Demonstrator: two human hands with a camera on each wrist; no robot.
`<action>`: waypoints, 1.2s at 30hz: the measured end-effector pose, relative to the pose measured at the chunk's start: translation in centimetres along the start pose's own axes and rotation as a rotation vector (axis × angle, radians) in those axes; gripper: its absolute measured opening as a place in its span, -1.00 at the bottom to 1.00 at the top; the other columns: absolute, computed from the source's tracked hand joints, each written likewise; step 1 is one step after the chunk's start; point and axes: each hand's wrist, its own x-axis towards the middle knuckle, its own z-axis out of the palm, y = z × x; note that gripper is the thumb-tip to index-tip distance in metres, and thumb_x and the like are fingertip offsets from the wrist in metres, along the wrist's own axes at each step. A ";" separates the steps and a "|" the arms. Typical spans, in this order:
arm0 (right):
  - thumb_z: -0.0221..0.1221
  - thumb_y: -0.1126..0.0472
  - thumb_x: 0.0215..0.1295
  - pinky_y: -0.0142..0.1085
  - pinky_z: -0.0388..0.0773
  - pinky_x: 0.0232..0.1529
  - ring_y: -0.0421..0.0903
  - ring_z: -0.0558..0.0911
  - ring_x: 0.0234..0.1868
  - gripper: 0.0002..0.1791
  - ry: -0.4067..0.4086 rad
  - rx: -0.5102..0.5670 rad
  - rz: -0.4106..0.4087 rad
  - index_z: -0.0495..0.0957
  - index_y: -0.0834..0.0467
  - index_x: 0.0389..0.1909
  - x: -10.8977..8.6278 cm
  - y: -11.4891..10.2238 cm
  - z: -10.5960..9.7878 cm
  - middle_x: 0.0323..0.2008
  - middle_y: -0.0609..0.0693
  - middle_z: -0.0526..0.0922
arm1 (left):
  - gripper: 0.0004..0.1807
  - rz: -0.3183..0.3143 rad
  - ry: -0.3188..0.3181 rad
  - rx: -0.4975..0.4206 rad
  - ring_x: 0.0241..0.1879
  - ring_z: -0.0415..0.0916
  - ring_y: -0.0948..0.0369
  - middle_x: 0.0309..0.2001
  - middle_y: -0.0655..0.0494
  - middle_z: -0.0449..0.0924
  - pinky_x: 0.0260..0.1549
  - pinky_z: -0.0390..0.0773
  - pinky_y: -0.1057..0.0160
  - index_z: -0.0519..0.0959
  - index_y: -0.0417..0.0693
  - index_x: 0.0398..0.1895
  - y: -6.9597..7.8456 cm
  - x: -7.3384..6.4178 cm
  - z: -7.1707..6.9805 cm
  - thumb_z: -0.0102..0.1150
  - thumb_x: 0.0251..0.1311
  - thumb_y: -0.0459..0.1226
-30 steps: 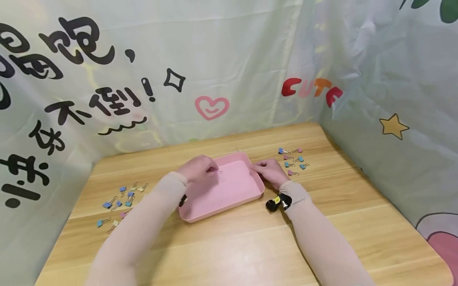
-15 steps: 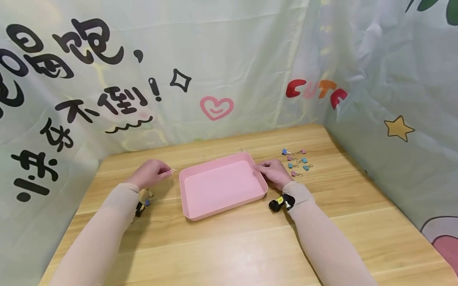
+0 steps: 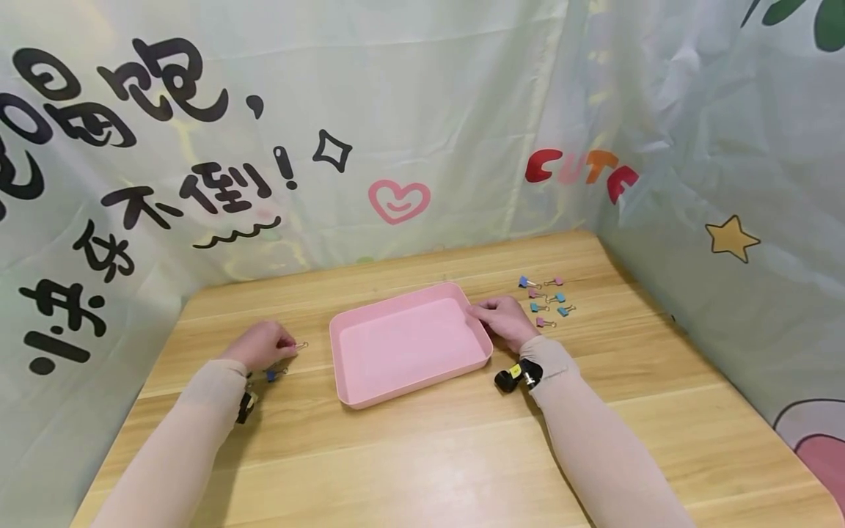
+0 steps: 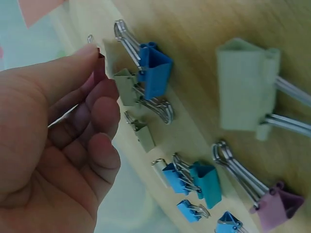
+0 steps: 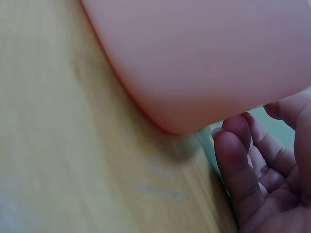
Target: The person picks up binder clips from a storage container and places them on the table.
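Observation:
My left hand (image 3: 260, 346) pinches a small red-pink binder clip (image 4: 100, 68) between thumb and forefinger, just above the left part of the table. In the head view only its wire handle pokes out past the fingertips. Below and beside that hand lie several loose binder clips, among them a blue one (image 4: 156, 73), a pale green one (image 4: 245, 90), a teal one (image 4: 206, 184) and a purple one (image 4: 277, 206). At the table's middle stands a shallow pink tray (image 3: 409, 345). My right hand (image 3: 503, 320) holds the tray's right rim, thumb over the edge.
Right of the tray lies a loose group of several binder clips, including a blue one (image 3: 526, 281), a pink one (image 3: 544, 323) and a teal one (image 3: 564, 311). Printed cloth (image 3: 455, 132) hangs behind the wooden table (image 3: 422, 462) and along its sides.
My left hand has moved from over the tray leftward to the left-hand clips, then lower and nearer, still pinching the clip. The right hand stays on the tray's rim.

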 end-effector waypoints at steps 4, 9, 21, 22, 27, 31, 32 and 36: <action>0.28 0.09 0.25 -0.30 0.59 -0.35 -0.11 0.61 -0.33 -0.62 0.006 -0.012 0.001 0.61 0.34 -0.11 0.0 -0.1 0.1 -0.24 0.14 0.65 | -0.88 0.005 0.007 0.008 -0.59 0.38 0.29 -0.56 0.24 0.58 -0.52 0.42 0.25 0.71 0.00 -0.44 -0.1 0.0 0.1 0.25 0.23 -0.25; 0.28 0.08 0.25 -0.32 0.59 -0.35 -0.12 0.61 -0.33 -0.60 0.003 -0.020 -0.003 0.60 0.36 -0.09 0.2 -0.2 0.1 -0.24 0.16 0.66 | -0.82 0.004 0.045 0.012 -0.63 0.31 0.30 -0.63 0.25 0.49 -0.56 0.35 0.26 0.66 0.02 -0.51 0.2 0.1 -0.1 0.23 0.25 -0.19; 0.23 0.11 0.28 -0.28 0.60 -0.36 -0.12 0.63 -0.36 -0.62 -0.023 -0.085 0.002 0.59 0.33 -0.06 -0.3 -1.0 -0.7 -0.26 0.13 0.66 | -0.53 0.074 0.230 0.019 -0.26 0.58 0.13 -0.24 -0.01 0.65 -0.23 0.56 0.04 0.56 -0.28 0.09 5.4 -0.1 -0.4 0.19 0.26 -0.10; 0.22 0.09 0.29 -0.27 0.60 -0.33 -0.11 0.63 -0.33 -0.61 -0.033 -0.107 -0.002 0.58 0.32 -0.04 -0.5 -1.3 -0.9 -0.24 0.13 0.66 | -0.49 0.075 0.246 0.014 -0.21 0.58 0.07 -0.18 -0.07 0.65 -0.18 0.55 0.01 0.53 -0.28 0.13 5.8 -0.3 -0.4 0.20 0.26 -0.08; 0.20 -0.06 0.30 -0.16 0.58 -0.15 0.00 0.61 -0.13 -0.47 -0.035 -0.358 -0.162 0.52 0.26 0.11 -2.2 -2.5 -3.1 -0.09 0.13 0.62 | -0.15 0.087 0.364 0.027 0.19 0.34 -0.20 0.25 -0.27 0.37 0.11 0.34 -0.22 0.27 -0.22 0.38 7.8 -2.1 -0.1 0.21 0.17 0.14; 0.22 -0.19 0.23 0.02 0.46 0.03 0.11 0.56 -0.03 -0.33 0.036 -0.631 -0.362 0.43 0.15 0.23 -4.8 -3.0 -5.4 0.17 0.16 0.48 | 0.08 0.121 0.483 0.106 0.30 0.13 -0.30 0.39 -0.30 0.13 0.14 0.21 -0.34 0.13 -0.12 0.46 9.1 -3.8 0.4 0.25 -0.01 0.29; 0.24 -0.21 0.19 0.05 0.43 0.04 0.11 0.56 -0.07 -0.28 0.048 -0.677 -0.399 0.40 0.11 0.27 -5.5 -3.1 -5.8 0.25 0.15 0.41 | 0.12 0.130 0.515 0.137 0.31 0.10 -0.32 0.40 -0.30 0.09 0.13 0.20 -0.37 0.12 -0.10 0.47 9.4 -4.2 0.5 0.26 -0.06 0.32; 0.37 -0.20 0.04 0.22 0.24 0.18 0.20 0.48 0.11 -0.03 0.060 -0.825 -0.588 0.19 0.06 0.43 -7.6 -2.6 -7.1 0.45 0.12 0.10 | 0.24 0.137 0.596 0.261 0.37 -0.06 -0.34 0.47 -0.25 -0.08 0.10 0.11 -0.46 0.05 0.04 0.51 10.5 -5.6 1.2 0.29 -0.23 0.40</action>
